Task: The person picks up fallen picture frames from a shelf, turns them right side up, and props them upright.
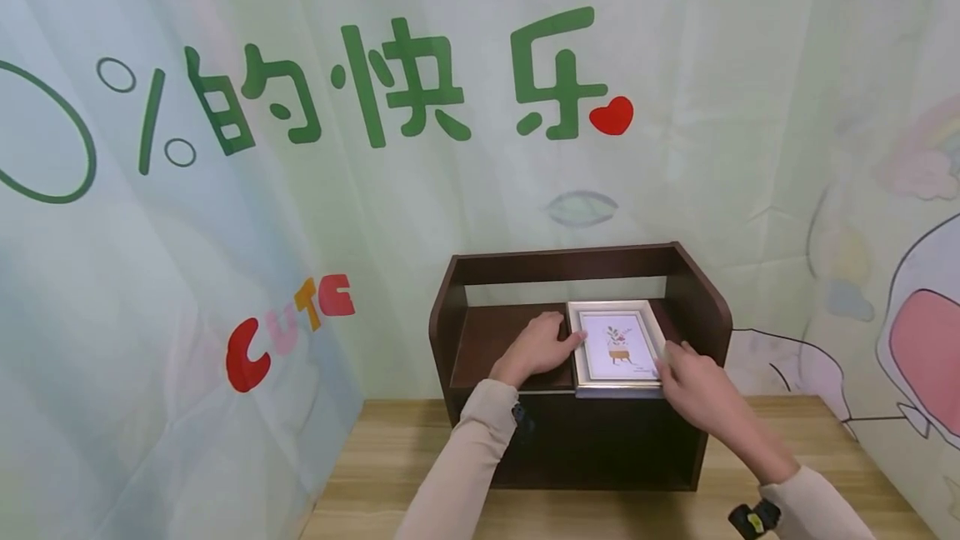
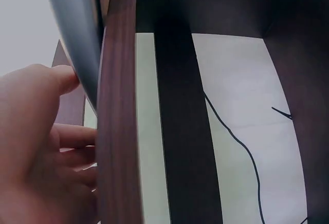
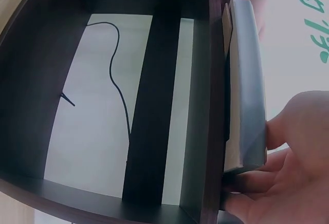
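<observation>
A silver-edged picture frame (image 1: 617, 346) with a potted-plant print lies face up on the top board of a dark brown desk shelf (image 1: 495, 340). My left hand (image 1: 534, 348) holds the frame's left side, its thumb on the rim. In the left wrist view the left thumb (image 2: 66, 78) meets the frame's edge (image 2: 82, 39), and the fingers are partly hidden behind the shelf board. At the frame's right side, my right hand (image 1: 697, 386) grips the near corner. The right wrist view shows the right hand (image 3: 293, 167) with its thumb on the frame (image 3: 252, 90) and fingers below.
The shelf stands on a wood-grain table (image 1: 382, 440), with side panels and a rear rail (image 1: 570, 263) around its top board. Behind it hangs a printed curtain (image 1: 480, 190). Below the top board, the wrist views show an open compartment with a dark crossbar (image 2: 187, 131).
</observation>
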The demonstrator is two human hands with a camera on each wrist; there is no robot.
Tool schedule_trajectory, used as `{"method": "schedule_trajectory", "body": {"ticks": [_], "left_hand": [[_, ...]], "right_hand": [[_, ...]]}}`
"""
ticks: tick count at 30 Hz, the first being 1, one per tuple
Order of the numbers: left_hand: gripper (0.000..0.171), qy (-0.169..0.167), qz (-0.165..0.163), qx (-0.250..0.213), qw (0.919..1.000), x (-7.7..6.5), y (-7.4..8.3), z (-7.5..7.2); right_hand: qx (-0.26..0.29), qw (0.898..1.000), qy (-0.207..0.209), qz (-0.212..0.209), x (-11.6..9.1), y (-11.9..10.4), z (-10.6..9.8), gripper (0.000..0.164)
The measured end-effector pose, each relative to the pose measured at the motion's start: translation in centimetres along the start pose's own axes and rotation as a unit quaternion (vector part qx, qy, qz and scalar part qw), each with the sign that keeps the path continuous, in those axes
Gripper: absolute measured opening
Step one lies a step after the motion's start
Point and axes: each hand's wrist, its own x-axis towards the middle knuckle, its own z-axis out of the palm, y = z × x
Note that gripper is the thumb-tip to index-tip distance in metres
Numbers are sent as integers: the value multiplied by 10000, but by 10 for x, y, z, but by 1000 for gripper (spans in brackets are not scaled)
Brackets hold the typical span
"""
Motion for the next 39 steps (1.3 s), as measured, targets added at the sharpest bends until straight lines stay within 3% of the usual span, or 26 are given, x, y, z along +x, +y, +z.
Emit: {"method": "schedule_trajectory", "body": {"ticks": [4, 11, 18, 22, 29, 34, 39], "left_hand": [[56, 49, 27, -83, 10000, 2, 2, 2], [47, 45, 102, -292, 9995, 4, 7, 2], [50, 380, 53, -437, 9983, 5, 5, 2], [52, 543, -113, -857, 9948, 4, 3, 2], [41, 1113, -415, -2193, 9684, 3, 1, -2], [26, 1356, -526, -2632, 9537, 2, 5, -9], [36, 1516, -601, -2979, 9406, 1, 11, -15]], "right_hand": [[48, 10000, -10, 71, -1, -1, 0, 27], [346, 9989, 81, 294, 0, -5, -1, 14], [556, 9975, 359, 256, -1, -3, 3, 37], [588, 9970, 456, 201, 0, -2, 5, 42], [771, 9950, 570, 266, 3, -4, 8, 46], [1080, 9917, 559, 413, 6, -3, 7, 48], [1380, 9877, 535, 505, 12, 1, 4, 50]]}}
